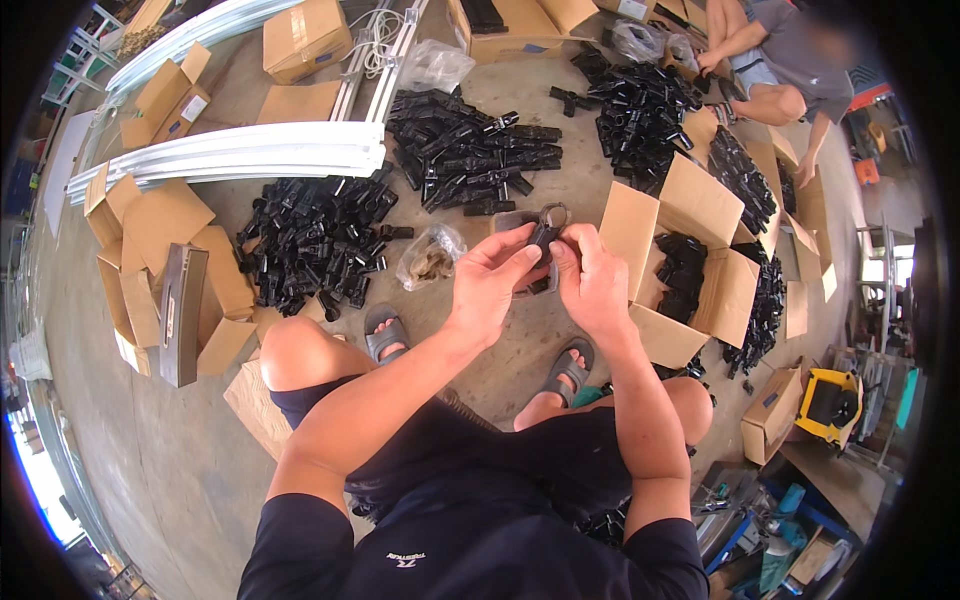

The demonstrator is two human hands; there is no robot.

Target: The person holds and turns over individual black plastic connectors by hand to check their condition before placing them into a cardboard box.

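Note:
In front of me, above the floor, my left hand (492, 285) pinches a small black part with a round ring at its top (545, 232). My right hand (594, 282) has its thumb and fingers closed on the same part from the other side. Behind the hands, a dark grey container (541, 287) is mostly hidden. A crumpled clear plastic bag (431, 257) lies left of my left hand. Close to my right hand stands an open cardboard box (628, 230) with black parts (681, 275) inside.
Heaps of black fittings lie at the left (312, 240), far middle (470, 150) and far right (640, 120). White metal rails (235, 155) stretch across the far left. Open cartons (170, 225) stand at the left. Another person (775, 55) squats at the far right. A yellow crate (830, 405) sits at the right.

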